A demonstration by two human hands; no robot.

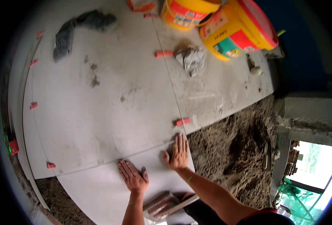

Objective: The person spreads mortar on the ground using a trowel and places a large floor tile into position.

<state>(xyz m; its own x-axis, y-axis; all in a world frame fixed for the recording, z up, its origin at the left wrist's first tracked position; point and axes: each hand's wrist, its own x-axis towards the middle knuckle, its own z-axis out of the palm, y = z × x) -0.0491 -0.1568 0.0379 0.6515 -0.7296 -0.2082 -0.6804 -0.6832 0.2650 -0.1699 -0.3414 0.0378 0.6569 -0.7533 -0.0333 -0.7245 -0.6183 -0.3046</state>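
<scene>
A large pale floor tile [98, 191] lies nearest me, its far edge along a joint with another big, dusty tile [124, 112]. My left hand [134, 179] rests flat on the near tile, fingers spread a little, just short of the joint. Farther right, my right hand [178, 154] presses flat near that tile's right corner, fingertips close to the joint. Neither hand holds anything. Beyond the right fingertips, a red levelling wedge [182, 122] sits across a joint. Between my forearms is a metal, trowel-like tool [162, 206], partly hidden by my body.
Loose, rough mortar bed [229, 150] borders the tiles at right, with a tool handle [267, 155] on it. Yellow buckets [226, 35], a crumpled grey rag [192, 60] and dark grey cloth [64, 39] lie beyond. More red wedges [33, 105] line the left joint.
</scene>
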